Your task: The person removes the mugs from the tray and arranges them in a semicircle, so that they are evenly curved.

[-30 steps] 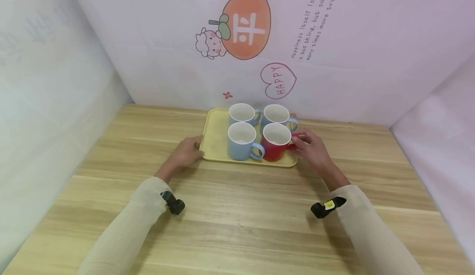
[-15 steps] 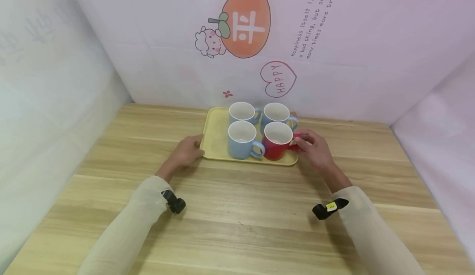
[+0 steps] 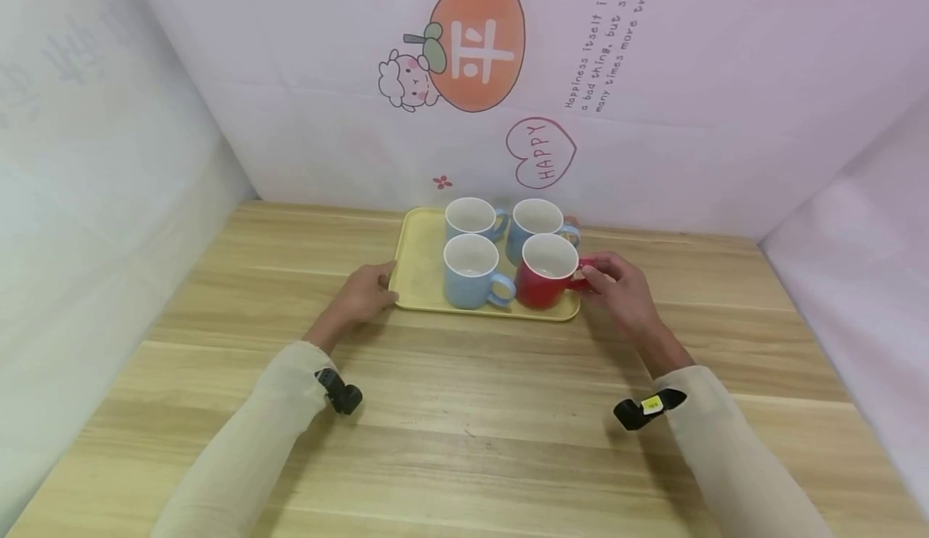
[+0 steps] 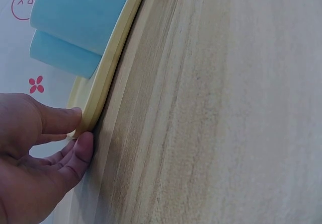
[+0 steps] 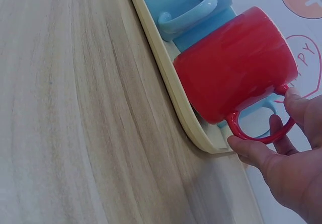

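Note:
A yellow tray (image 3: 418,276) lies on the table with several mugs on it. My left hand (image 3: 364,293) pinches its left end; in the left wrist view the thumb (image 4: 64,119) is on the rim and the other fingers curl at the edge below. At the tray's front right corner stands a red mug (image 3: 540,286), upright. My right hand (image 3: 618,289) grips this mug by its handle (image 5: 259,137), fingers passing through the loop. Left of it is a light blue mug (image 3: 464,280), its handle pointing toward the red one.
Behind the front pair are two more light blue mugs, one at back left (image 3: 470,217) and one at back right (image 3: 537,219). A printed white cloth (image 3: 327,118) hangs right behind the tray. The wooden table (image 3: 464,409) spreads in front.
The red mug has shifted slightly right with my right hand, widening the gap to the front blue mug's handle. My left hand keeps its hold on the tray.

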Tool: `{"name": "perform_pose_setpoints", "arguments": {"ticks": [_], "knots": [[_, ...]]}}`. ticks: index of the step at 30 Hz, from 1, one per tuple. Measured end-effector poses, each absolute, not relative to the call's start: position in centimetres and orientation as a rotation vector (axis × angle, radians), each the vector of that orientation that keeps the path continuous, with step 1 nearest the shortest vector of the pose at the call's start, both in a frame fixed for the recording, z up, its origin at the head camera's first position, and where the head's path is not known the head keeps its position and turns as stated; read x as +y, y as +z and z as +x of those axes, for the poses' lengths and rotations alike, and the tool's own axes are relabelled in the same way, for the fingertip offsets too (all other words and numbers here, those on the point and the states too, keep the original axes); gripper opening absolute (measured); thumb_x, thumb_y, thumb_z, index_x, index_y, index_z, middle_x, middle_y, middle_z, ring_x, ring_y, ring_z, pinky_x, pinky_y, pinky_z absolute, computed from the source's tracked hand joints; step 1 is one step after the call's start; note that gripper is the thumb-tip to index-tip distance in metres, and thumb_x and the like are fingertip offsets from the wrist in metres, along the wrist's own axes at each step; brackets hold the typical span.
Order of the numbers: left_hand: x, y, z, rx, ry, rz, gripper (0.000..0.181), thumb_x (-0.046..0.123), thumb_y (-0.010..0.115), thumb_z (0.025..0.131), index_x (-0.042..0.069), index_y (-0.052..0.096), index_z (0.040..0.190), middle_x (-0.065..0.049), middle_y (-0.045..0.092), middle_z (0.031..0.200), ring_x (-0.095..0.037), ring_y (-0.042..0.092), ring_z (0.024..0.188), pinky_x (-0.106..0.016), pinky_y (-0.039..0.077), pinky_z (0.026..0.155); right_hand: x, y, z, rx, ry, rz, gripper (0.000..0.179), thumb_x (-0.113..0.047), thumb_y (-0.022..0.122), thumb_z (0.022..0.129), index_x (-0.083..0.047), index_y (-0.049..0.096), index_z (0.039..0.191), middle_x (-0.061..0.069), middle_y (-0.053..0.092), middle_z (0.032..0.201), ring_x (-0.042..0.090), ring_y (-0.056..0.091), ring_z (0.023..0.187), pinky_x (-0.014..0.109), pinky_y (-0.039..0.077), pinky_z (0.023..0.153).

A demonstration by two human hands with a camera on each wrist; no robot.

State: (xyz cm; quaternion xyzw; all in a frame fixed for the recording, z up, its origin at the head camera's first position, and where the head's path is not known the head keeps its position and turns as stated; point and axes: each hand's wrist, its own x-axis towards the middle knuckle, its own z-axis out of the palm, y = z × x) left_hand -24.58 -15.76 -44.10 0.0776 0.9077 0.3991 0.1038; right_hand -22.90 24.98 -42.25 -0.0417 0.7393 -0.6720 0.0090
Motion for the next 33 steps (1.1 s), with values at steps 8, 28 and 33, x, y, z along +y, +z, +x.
{"name": "perform_pose_setpoints", "arguments": {"ticks": [8,28,33], "knots": [[-15.7,-44.0,-24.5,2.668,1.189,0.242,0.066,0.000,0.064,0.091,-0.008,0.034,0.150,-0.028,0.063,0.124,-0.031,0.061,0.104,-0.045,0.047,0.096,25.0,-41.9,-22.4,2.260,-2.170,-0.099,0.027,-0.011,0.060,0.101,0.006,0.055,0.122,0.015,0.059,0.111,0.020,0.070,0.092,0.041,0.051,0.088],[-16.0,-43.7,-25.0,2.645,1.225,0.239,0.062,0.000,0.069,0.088,-0.004,0.045,0.145,-0.027,0.058,0.132,-0.040,0.049,0.129,-0.049,0.033,0.110,25.3,-40.1,-21.0,2.221,-2.185,-0.046,0.025,-0.014,0.063,0.099,-0.001,0.058,0.120,0.008,0.062,0.110,0.019,0.068,0.093,0.036,0.051,0.086],[-16.2,-43.9,-25.1,2.630,1.239,0.240,0.061,0.000,0.070,0.087,-0.004,0.047,0.144,-0.025,0.061,0.128,-0.038,0.050,0.128,-0.047,0.034,0.110,25.4,-39.7,-20.5,2.225,-2.173,-0.032,0.026,-0.016,0.064,0.098,-0.004,0.058,0.120,0.009,0.060,0.113,0.021,0.067,0.097,0.034,0.051,0.086]]}}
